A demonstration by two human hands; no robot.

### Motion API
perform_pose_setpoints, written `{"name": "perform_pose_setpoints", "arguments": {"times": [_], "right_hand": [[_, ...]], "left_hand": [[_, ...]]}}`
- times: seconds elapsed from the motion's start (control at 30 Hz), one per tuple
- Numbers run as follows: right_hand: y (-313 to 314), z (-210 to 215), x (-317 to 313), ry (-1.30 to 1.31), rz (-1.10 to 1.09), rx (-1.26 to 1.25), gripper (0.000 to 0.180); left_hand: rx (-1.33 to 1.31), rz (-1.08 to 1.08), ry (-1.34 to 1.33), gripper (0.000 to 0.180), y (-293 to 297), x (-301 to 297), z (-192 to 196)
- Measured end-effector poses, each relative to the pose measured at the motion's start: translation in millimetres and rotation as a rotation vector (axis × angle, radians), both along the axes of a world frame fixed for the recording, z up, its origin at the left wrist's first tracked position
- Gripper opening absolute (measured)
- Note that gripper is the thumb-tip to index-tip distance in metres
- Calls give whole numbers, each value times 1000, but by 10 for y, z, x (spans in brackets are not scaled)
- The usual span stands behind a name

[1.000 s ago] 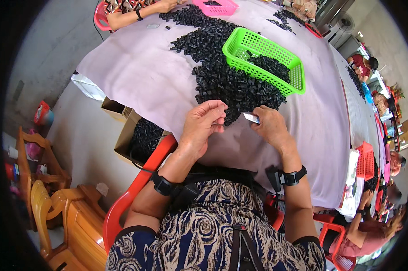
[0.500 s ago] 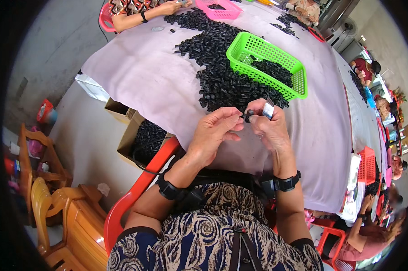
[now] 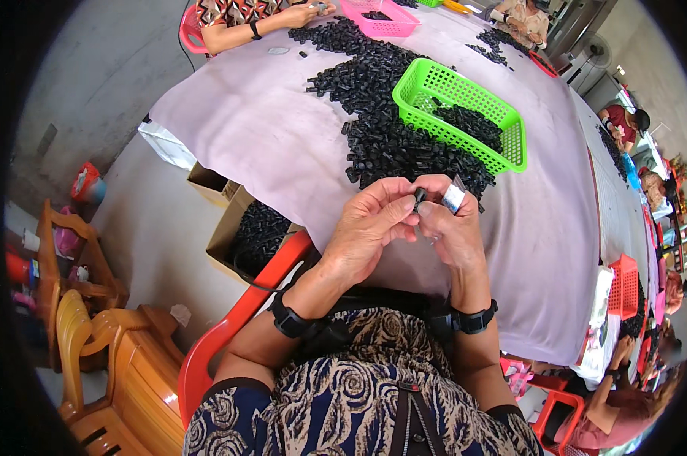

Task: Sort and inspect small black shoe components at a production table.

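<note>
My left hand (image 3: 372,222) and my right hand (image 3: 456,228) meet just in front of the black pile. Between their fingertips is a small black cylindrical part (image 3: 419,199), pinched by the left thumb and fingers and touched by the right thumb. A thin flat piece with a white and blue wrapping (image 3: 454,196) sticks up out of my closed right hand; its lower end is hidden. Beyond my hands lies a heap of small black parts (image 3: 381,144). A green perforated basket (image 3: 465,85), partly filled with such parts, stands on the heap's right side.
A pale cloth (image 3: 237,129) covers the table. At my left are a cardboard box (image 3: 225,235) of black parts, a red chair arm (image 3: 214,342) and wooden chairs (image 3: 130,365). Across the table, a person's hand (image 3: 301,15) works near a pink basket (image 3: 381,19). Other people sit at the right.
My left fingers have closed in on the black part, and the two hands now touch. The whole view has shifted slightly, moving the table and baskets a little right and down.
</note>
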State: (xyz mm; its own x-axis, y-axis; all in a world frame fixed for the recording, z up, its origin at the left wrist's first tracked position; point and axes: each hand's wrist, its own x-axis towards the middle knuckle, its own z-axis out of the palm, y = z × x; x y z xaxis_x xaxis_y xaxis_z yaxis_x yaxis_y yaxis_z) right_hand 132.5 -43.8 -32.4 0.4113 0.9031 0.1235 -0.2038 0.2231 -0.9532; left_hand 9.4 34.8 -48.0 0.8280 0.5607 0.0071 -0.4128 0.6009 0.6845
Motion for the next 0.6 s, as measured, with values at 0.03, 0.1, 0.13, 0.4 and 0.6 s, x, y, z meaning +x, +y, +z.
{"name": "perform_pose_setpoints", "arguments": {"times": [0.03, 0.1, 0.13, 0.4, 0.6], "right_hand": [[-4, 9, -6, -38, -3, -10, 18], [2, 27, -18, -69, 8, 44, 18], [6, 35, -21, -102, 18, 97, 19], [-41, 50, 36, -231, 41, 149, 20], [-63, 76, 15, -254, 43, 146, 17]], "left_hand": [[11, 11, -12, 20, -1, -7, 5], [25, 23, -25, 20, -3, -24, 19], [23, 13, -30, 19, -1, -35, 29], [34, -40, -11, 19, -14, -60, 125], [22, -76, 15, 21, -31, -73, 104]]}}
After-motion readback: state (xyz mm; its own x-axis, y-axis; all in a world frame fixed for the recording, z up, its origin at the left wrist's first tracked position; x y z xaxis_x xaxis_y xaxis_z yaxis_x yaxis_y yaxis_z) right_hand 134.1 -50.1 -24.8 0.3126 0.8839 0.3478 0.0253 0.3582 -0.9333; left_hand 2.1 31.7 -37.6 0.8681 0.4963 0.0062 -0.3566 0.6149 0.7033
